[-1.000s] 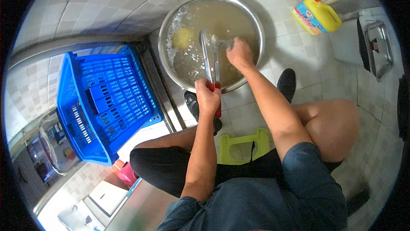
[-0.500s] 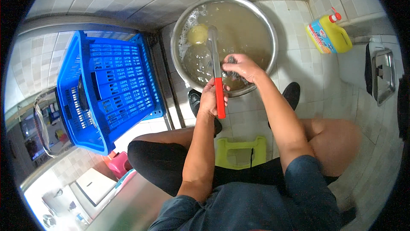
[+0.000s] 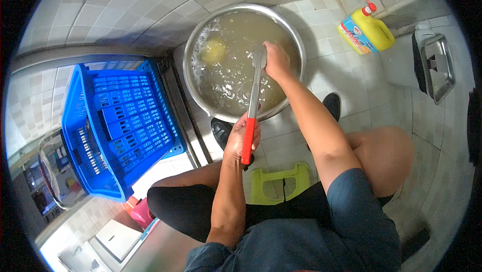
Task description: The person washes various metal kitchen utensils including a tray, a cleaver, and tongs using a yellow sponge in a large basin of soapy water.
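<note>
Tongs (image 3: 252, 102) with a red handle are held along a near-vertical axis at frame centre, the left hand (image 3: 241, 139) closed round the handle at the lower end, the right hand (image 3: 276, 61) clasped on the metal tips over the water-filled steel basin (image 3: 193, 91).

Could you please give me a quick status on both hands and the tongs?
Left hand grips tongs at red handle. Right hand on tong tips over basin of murky water. Nothing obstructing.
</note>
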`<action>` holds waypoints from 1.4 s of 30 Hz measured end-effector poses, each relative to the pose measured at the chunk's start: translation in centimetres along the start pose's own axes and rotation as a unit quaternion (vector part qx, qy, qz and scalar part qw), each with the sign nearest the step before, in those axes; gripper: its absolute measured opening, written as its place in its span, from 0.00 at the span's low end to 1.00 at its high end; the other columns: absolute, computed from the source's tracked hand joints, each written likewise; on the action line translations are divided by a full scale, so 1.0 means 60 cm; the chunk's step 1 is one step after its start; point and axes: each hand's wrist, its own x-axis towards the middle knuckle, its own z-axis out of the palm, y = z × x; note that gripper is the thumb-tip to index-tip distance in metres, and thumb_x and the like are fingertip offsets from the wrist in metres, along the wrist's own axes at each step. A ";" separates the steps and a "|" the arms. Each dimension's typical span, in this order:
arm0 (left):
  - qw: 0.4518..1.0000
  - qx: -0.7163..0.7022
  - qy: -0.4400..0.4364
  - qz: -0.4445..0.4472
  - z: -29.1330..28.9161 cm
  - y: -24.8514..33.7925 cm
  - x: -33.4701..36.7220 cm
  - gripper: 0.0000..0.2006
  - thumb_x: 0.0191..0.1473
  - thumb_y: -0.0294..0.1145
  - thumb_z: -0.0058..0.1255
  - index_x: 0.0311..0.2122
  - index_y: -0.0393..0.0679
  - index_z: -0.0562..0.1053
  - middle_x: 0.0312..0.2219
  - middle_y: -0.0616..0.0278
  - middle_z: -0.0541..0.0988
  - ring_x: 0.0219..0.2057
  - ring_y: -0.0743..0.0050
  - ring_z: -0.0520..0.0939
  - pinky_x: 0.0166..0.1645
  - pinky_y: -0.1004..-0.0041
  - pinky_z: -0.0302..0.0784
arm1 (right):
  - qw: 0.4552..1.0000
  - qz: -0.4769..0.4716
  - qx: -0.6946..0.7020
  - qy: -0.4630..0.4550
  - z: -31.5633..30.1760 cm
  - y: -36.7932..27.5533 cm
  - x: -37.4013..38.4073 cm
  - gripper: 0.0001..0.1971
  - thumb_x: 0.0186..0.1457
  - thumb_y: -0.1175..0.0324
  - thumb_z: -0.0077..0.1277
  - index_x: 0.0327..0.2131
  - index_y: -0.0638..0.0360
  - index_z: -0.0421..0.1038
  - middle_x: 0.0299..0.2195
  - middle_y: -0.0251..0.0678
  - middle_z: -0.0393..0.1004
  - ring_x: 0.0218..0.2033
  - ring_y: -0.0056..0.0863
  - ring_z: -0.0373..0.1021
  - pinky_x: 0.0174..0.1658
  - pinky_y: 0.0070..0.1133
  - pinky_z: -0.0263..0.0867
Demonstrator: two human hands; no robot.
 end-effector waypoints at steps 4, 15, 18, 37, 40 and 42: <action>0.999 -0.036 0.010 0.019 -0.014 0.017 -0.019 0.25 0.61 0.28 0.45 0.64 0.44 0.60 0.17 0.71 0.61 0.10 0.81 0.62 0.11 0.80 0.62 | 0.993 0.118 -0.015 -0.017 0.003 -0.001 0.012 0.13 0.52 0.66 0.54 0.39 0.65 0.72 0.40 0.56 0.75 0.46 0.51 0.71 0.49 0.39 0.66; 0.992 -0.111 -0.004 0.066 -0.041 0.025 -0.016 0.26 0.64 0.32 0.37 0.66 0.48 0.54 0.15 0.71 0.56 0.09 0.81 0.58 0.10 0.79 0.56 | 0.743 0.236 0.592 -0.205 -0.009 0.006 -0.034 0.13 0.54 0.75 0.54 0.44 0.61 0.71 0.36 0.36 0.76 0.34 0.27 0.73 0.30 0.24 0.70; 0.994 -0.088 0.021 0.059 -0.025 0.024 -0.007 0.26 0.64 0.32 0.37 0.66 0.49 0.54 0.15 0.71 0.58 0.09 0.81 0.59 0.10 0.79 0.57 | 0.786 0.190 0.511 -0.292 -0.055 -0.064 -0.040 0.15 0.52 0.73 0.58 0.44 0.62 0.71 0.35 0.36 0.75 0.34 0.27 0.73 0.33 0.25 0.70; 0.998 0.037 0.016 0.048 -0.019 0.014 0.003 0.24 0.62 0.32 0.47 0.62 0.45 0.62 0.17 0.72 0.64 0.11 0.83 0.63 0.13 0.81 0.63 | 0.972 0.197 0.127 0.032 0.046 0.056 -0.029 0.23 0.60 0.52 0.49 0.34 0.71 0.74 0.34 0.56 0.77 0.38 0.53 0.74 0.44 0.38 0.67; 0.993 0.061 0.080 0.061 -0.020 0.022 0.001 0.20 0.64 0.32 0.43 0.60 0.44 0.65 0.16 0.71 0.65 0.10 0.81 0.64 0.13 0.80 0.61 | 0.961 0.240 0.113 0.083 0.058 0.067 -0.055 0.25 0.61 0.50 0.47 0.38 0.70 0.73 0.37 0.56 0.76 0.38 0.57 0.72 0.45 0.39 0.67; 0.994 0.049 0.074 0.065 -0.030 0.012 0.016 0.18 0.64 0.32 0.42 0.59 0.43 0.66 0.15 0.70 0.65 0.10 0.80 0.65 0.12 0.79 0.61 | 0.958 0.243 0.108 0.111 0.068 0.096 -0.055 0.23 0.60 0.53 0.49 0.41 0.70 0.71 0.38 0.54 0.76 0.38 0.56 0.73 0.44 0.39 0.67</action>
